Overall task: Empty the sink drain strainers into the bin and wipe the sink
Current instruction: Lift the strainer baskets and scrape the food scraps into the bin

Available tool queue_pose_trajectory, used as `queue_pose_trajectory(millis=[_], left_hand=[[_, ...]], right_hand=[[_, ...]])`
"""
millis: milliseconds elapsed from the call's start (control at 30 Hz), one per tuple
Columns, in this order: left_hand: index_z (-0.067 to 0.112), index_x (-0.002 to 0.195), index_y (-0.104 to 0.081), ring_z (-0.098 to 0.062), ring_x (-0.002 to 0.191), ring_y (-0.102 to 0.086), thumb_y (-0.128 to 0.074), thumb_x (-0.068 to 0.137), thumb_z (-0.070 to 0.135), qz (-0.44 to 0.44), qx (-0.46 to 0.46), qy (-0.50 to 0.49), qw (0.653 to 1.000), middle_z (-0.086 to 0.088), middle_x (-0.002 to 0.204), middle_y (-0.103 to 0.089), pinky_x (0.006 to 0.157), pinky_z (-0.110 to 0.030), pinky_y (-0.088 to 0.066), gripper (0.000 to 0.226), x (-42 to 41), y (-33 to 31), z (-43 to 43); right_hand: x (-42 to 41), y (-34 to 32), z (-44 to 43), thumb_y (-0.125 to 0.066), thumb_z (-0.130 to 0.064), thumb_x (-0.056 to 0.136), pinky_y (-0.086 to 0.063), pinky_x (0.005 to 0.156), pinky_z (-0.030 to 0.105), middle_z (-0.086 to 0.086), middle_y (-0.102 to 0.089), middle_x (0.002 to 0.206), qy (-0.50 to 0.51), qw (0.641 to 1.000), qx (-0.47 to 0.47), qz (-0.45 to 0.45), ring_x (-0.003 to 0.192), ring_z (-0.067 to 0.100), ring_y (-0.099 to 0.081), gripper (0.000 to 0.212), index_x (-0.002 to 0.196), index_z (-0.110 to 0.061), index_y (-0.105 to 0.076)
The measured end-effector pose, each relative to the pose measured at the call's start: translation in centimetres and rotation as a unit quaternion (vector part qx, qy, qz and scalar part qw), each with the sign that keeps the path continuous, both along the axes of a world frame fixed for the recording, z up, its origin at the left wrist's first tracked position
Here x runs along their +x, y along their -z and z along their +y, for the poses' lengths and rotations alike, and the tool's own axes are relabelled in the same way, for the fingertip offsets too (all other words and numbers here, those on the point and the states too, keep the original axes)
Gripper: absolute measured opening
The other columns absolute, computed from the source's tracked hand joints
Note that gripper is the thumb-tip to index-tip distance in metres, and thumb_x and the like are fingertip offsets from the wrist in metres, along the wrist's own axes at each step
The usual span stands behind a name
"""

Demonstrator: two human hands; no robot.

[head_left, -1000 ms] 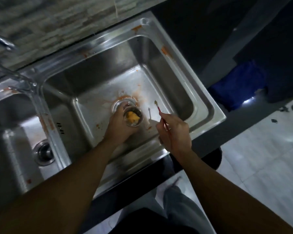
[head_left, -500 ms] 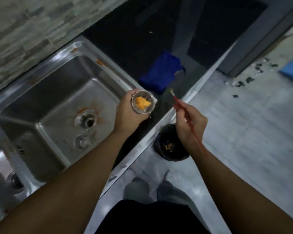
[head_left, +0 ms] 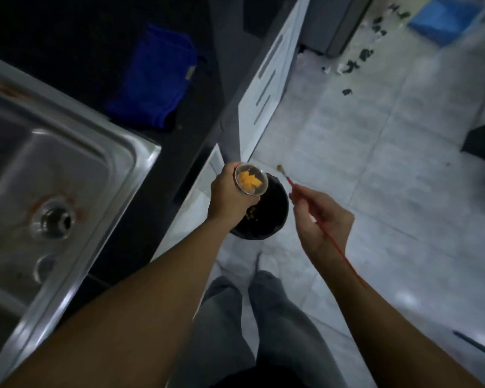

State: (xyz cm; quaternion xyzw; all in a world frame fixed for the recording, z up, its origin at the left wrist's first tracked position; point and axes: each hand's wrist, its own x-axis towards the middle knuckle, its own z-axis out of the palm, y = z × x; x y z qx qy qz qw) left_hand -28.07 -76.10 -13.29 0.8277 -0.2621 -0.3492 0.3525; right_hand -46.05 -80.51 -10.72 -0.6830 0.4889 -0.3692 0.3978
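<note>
Above the round black bin [head_left: 266,219] on the pale tiled floor [head_left: 375,163], the left hand [head_left: 230,196] is closed around a small round metal drain strainer [head_left: 251,182], held tilted over the bin's near rim with its open top facing up. Orange food scraps [head_left: 249,181] sit inside the strainer, and a few orange bits lie in the bin below the hand. The right hand [head_left: 324,219], just beside the bin and apart from the left, pinches a thin red-handled brush [head_left: 319,225] whose bristle tip points toward the strainer without touching it; the handle's far end runs along the forearm. To the left, the stainless steel sink [head_left: 95,169] is set in the dark table [head_left: 179,152], its open drain hole [head_left: 53,221] ringed with reddish stains. A folded blue cloth [head_left: 157,77] lies on the table beyond the sink. The sink's left part is cut off by the frame edge, and motion blur softens its basin. The strainer's underside is hidden by the fingers. Dark debris [head_left: 356,63] is scattered on the floor far back, too small to identify.
</note>
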Motion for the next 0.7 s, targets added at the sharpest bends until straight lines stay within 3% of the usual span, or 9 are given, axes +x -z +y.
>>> queue_pose_trajectory(millis=[133, 367, 567, 700], left_hand=[[0.022, 0.125, -0.060, -0.019, 0.117, -0.061, -0.094, 0.060, 0.012, -0.025, 0.043, 0.028, 0.998, 0.001, 0.124, -0.067, 0.089, -0.024, -0.046, 0.074, 0.1, 5.4, -0.8], [0.018, 0.133, -0.058, -0.024, 0.128, -0.057, -0.091, 0.064, 0.011, -0.037, 0.069, 0.084, 0.993, -0.004, 0.135, -0.063, 0.107, -0.043, -0.051, 0.077, 0.5, 13.0, -0.7], [0.024, 0.127, -0.062, -0.019, 0.121, -0.061, -0.093, 0.061, 0.012, -0.036, 0.069, 0.089, 0.993, 0.001, 0.128, -0.066, 0.100, -0.031, -0.053, 0.074, 1.3, 17.8, 0.6], [0.023, 0.124, -0.064, -0.019, 0.116, -0.064, -0.094, 0.061, 0.015, -0.034, 0.082, 0.089, 0.992, 0.002, 0.123, -0.069, 0.097, -0.040, -0.058, 0.070, 2.0, 20.0, 0.9]], right_hand=[[0.2, 4.0, 1.6, -0.066, -0.009, 0.088, -0.057, 0.075, 0.015, -0.008, -0.076, 0.098, -0.051, 0.998, 0.022, 0.034, 0.082, 0.003, -0.072, 0.025, 0.109, -0.015, -0.078], [2.3, 11.3, 3.7, -0.063, -0.009, 0.091, -0.054, 0.085, 0.011, -0.024, -0.068, 0.099, -0.060, 0.990, 0.103, 0.076, 0.090, 0.000, -0.070, 0.027, 0.108, -0.026, -0.076], [3.7, 16.7, 4.0, -0.064, -0.010, 0.092, -0.052, 0.081, 0.005, -0.032, -0.064, 0.092, -0.039, 0.984, 0.152, 0.085, 0.087, -0.003, -0.069, 0.026, 0.110, -0.024, -0.076], [3.9, 19.5, 4.1, -0.064, -0.008, 0.092, -0.049, 0.075, 0.001, -0.034, -0.064, 0.086, -0.015, 0.981, 0.172, 0.086, 0.082, -0.007, -0.068, 0.026, 0.109, -0.023, -0.076]])
